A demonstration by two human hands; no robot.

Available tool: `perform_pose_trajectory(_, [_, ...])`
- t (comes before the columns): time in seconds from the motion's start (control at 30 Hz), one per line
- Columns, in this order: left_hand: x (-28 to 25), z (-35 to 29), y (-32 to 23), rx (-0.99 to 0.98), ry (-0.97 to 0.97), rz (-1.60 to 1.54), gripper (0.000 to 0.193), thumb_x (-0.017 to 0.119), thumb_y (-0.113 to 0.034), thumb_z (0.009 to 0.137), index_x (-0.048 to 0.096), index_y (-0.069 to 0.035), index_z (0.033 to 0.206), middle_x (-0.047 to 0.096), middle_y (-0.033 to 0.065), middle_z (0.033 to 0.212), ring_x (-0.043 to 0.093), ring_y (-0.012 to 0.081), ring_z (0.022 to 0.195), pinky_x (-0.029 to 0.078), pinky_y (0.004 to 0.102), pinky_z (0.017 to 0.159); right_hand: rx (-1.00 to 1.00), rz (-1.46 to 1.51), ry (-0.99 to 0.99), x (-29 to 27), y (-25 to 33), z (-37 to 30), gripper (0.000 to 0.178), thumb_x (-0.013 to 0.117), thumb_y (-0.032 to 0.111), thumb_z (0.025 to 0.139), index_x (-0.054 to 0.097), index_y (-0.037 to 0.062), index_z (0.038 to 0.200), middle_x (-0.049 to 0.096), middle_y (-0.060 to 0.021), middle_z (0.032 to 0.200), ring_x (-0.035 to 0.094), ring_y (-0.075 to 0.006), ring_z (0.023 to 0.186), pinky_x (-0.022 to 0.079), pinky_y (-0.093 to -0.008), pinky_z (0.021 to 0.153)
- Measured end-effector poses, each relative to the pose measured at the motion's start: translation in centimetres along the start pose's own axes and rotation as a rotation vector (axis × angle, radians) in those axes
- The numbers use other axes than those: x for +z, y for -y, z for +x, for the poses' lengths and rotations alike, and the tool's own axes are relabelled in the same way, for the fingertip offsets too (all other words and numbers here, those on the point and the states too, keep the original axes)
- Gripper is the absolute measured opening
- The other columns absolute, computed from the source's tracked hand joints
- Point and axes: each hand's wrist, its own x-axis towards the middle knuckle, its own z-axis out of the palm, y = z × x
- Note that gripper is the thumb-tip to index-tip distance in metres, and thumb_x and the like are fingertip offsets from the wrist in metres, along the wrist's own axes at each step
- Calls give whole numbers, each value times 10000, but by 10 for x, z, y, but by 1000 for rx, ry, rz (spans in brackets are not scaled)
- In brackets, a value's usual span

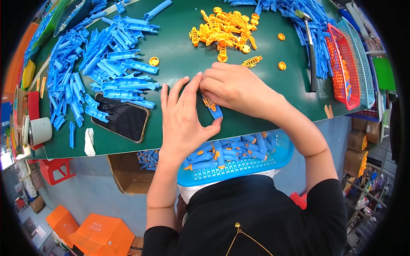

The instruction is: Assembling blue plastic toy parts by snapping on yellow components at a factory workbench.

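place: assembly workshop | signs: green worktable (179, 59), heaps of blue plastic parts (98, 64), sorting baskets (341, 68)

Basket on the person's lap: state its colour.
Light blue basket, perforated mesh walls, holding assembled blue-and-orange parts; the head view shows it best.

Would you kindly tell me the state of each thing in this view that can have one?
Blue part with orange insert: flat on the green table, pinched by both hands.
Left hand: fingers spread, thumb against the part.
Right hand: curled, pressing down on the part.
Blue basket: on the lap, partly filled with assembled pieces.
Phone: screen dark, lying flat.
Red basket: tilted on its side.
Hammer: lying untouched.
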Motion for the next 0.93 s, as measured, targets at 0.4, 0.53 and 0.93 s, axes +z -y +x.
perform_pose_trajectory(0.4, [-2,-12,-18,198,-95,-41,762,854,-202,585,524,-69,1259,508,151,1246,502,307,1149,338,518,1029,635,898,-13,-11,47,-50,219,604,130,895,622,-17,1056,647,-112,911,625,-173,775,498,-305,677])
perform_pose_trajectory(0.53, [-17,-9,-33,196,147,-153,508,804,-112,675,556,-45,1113,582,143,1036,577,283,987,467,398,839,302,406,-106,-16,44,-75,195,616,178,890,637,5,977,633,-126,833,614,-309,754,489,-346,680])
perform_pose_trajectory(0.93, [9,13,-35,-483,698,-1575,443,591,-239,910,429,3,1244,636,185,872,594,159,616,462,226,589,501,-306,-347,-89,-141,-64,154,621,147,884,701,56,979,692,-97,1038,646,-191,930,495,-333,835])
